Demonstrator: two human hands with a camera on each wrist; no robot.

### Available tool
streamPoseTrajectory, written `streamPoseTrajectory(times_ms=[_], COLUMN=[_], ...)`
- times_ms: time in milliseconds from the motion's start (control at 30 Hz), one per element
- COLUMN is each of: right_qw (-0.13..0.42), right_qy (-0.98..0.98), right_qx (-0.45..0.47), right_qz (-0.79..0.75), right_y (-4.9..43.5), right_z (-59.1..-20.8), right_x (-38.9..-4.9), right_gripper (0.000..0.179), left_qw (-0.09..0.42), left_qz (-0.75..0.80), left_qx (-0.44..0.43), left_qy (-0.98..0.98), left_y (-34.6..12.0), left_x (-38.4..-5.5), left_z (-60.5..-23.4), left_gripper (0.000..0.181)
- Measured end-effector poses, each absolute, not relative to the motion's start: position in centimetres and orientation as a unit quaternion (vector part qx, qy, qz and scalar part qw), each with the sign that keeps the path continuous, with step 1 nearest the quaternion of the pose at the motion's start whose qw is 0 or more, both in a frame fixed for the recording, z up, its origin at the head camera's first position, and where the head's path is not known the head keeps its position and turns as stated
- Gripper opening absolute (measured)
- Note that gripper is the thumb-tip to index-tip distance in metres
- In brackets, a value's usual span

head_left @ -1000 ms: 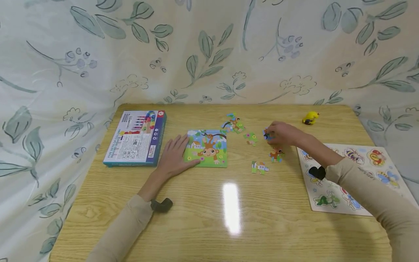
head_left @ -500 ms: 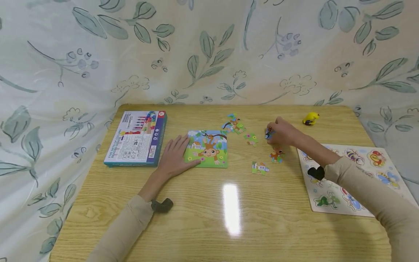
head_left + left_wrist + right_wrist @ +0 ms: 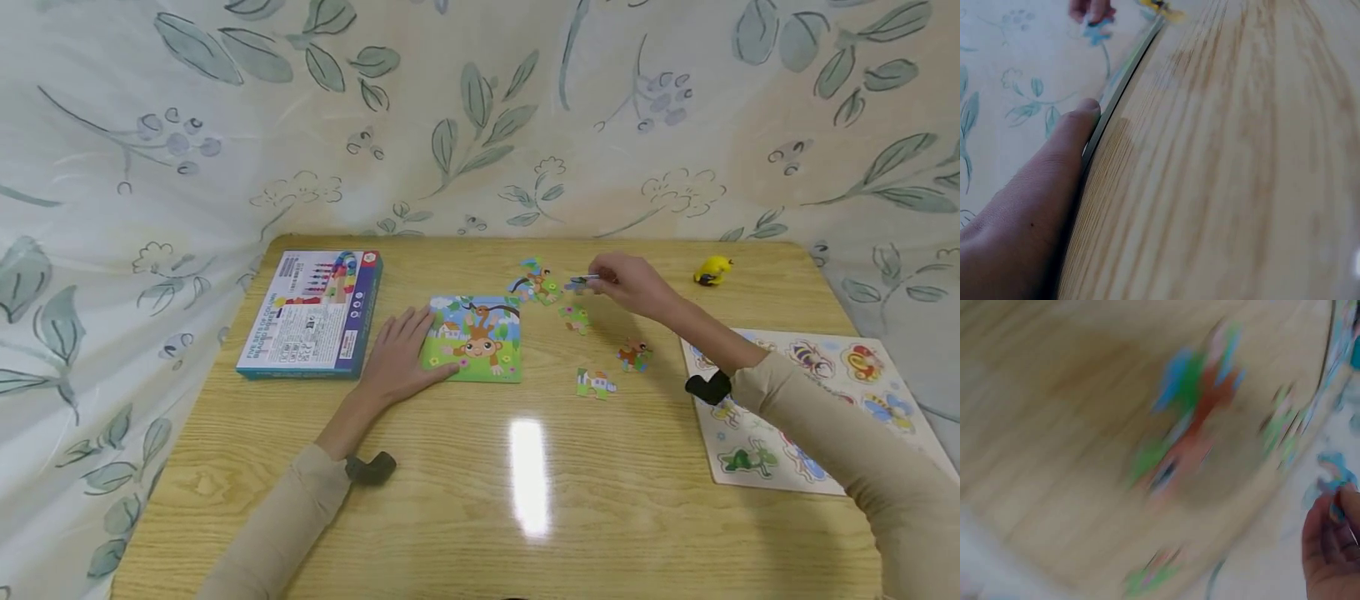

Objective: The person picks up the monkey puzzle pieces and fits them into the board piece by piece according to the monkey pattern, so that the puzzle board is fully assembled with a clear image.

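Observation:
My right hand [image 3: 633, 285] pinches a small blue jigsaw piece [image 3: 583, 282] between thumb and fingertips, raised off the table. In the right wrist view this jigsaw piece [image 3: 1335, 467] juts from the fingertips. Just left of it lie some joined jigsaw pieces [image 3: 536, 283]. Below are a loose green flowered piece [image 3: 576, 317], a brown monkey piece [image 3: 633, 354] and a house piece [image 3: 596, 383]. My left hand [image 3: 397, 354] rests with straight fingers at the left side of a monkey picture card [image 3: 480, 340], its thumb over the lower edge.
A boxed bead set [image 3: 311, 317] lies at the back left of the wooden table [image 3: 450, 500]. A yellow toy bird [image 3: 712, 270] sits at the back right. An insect picture board [image 3: 750, 433] lies at the right, partly under my right forearm. A patterned cloth [image 3: 480, 108] hangs behind.
My right hand has lifted the blue jigsaw piece and carried it left and back, towards the joined pieces. The left hand stays on the card.

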State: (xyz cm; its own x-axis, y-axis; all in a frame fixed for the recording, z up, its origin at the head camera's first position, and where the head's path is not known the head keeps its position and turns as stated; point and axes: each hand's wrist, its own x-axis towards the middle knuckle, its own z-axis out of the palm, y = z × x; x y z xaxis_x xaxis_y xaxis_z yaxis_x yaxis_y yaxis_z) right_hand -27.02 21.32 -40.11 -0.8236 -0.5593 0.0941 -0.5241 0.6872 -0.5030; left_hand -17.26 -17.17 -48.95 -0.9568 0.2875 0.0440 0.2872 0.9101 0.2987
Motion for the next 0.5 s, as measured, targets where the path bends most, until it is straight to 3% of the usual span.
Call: streamPoseTrajectory(times_ms=[233,500], right_qw=[0.136,0.136], right_qy=[0.841,0.848], right_qx=[-0.363,-0.392], right_qz=[-0.378,-0.33], right_y=[13.7,7.4], right_z=[-40.9,-42.1], right_x=[-26.6,-28.3], right_gripper=[0.033,0.029], left_qw=[0.005,0.013], left_qz=[0.148,0.151], left_qx=[0.146,0.142], left_qy=[0.978,0.978], left_y=[-17.5,-17.4], left_x=[-17.3,-17.3], left_z=[-48.9,-48.7], left_gripper=[0.103,0.104])
